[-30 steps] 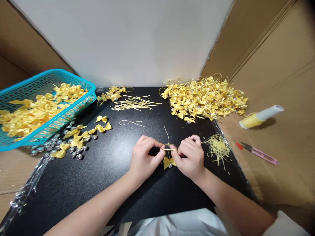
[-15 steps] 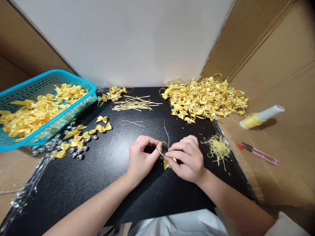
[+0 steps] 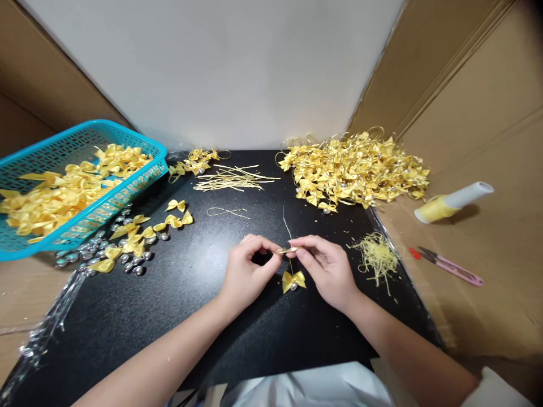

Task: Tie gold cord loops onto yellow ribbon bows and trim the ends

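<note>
Between my two hands is a thin gold cord (image 3: pixel 287 250), pinched at its left side by the thumb and forefinger of my left hand (image 3: pixel 251 265). My right hand (image 3: pixel 328 270) pinches the same cord at its right side, fingertips close to the left ones. Just below the fingers lies a yellow ribbon bow (image 3: pixel 292 280) with a small silver bell (image 3: pixel 293 286) at its middle. A strand of the cord runs down to the bow, and a thin loose end (image 3: pixel 286 223) sticks up beyond the fingers.
A blue basket (image 3: pixel 146 169) of bows stands left, beside silver bells (image 3: pixel 91 249) and loose bows (image 3: pixel 136 243). Cut cords (image 3: pixel 233 178) lie behind. Finished bows (image 3: pixel 356 172) are heaped back right, with cord scraps (image 3: pixel 377 257), pink snips (image 3: pixel 453 268) and a spool (image 3: pixel 458 202) nearby.
My right hand has moved up and turned, uncovering the bow and bell. The cord loop between my hands has been drawn into a narrow, nearly level shape.
</note>
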Demonstrator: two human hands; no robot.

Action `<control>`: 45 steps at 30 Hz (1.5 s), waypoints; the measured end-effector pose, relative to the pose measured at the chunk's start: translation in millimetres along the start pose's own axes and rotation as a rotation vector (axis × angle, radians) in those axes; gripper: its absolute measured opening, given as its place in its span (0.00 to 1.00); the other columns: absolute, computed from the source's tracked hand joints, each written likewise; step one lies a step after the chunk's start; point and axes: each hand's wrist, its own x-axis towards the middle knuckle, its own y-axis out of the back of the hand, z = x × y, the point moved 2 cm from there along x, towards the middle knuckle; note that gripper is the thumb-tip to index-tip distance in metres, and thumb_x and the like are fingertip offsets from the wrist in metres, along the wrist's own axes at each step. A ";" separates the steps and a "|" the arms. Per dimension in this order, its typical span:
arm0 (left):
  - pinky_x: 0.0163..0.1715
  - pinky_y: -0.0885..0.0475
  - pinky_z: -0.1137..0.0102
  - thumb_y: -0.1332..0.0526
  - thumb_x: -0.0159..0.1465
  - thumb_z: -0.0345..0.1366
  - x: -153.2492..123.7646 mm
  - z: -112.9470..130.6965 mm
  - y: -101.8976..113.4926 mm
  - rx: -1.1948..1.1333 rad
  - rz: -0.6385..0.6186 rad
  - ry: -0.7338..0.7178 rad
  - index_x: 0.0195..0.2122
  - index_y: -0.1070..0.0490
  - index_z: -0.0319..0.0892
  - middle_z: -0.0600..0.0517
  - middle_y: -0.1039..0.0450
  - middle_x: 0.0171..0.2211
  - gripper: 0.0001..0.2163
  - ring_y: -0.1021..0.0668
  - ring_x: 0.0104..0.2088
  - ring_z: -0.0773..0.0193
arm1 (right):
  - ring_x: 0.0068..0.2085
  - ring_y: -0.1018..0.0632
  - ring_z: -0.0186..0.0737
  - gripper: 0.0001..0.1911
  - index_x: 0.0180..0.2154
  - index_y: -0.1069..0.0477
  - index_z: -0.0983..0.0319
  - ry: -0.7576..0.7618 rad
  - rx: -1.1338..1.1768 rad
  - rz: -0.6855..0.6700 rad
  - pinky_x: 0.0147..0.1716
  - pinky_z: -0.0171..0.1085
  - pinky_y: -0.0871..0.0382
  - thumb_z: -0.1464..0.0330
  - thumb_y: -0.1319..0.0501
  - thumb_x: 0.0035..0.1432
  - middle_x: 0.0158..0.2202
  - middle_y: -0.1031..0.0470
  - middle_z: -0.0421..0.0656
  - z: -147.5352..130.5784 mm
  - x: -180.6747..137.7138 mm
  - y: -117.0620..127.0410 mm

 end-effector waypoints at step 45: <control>0.36 0.31 0.68 0.40 0.63 0.36 17.3 2.2 14.0 0.012 -0.568 -0.204 0.30 0.23 0.43 0.49 0.22 0.29 0.08 0.25 0.32 0.62 | 0.26 0.31 0.33 0.20 0.26 0.29 0.62 -0.117 -0.417 -0.192 0.27 0.33 0.40 0.61 0.48 0.66 0.23 0.30 0.38 -0.5 25.4 52.3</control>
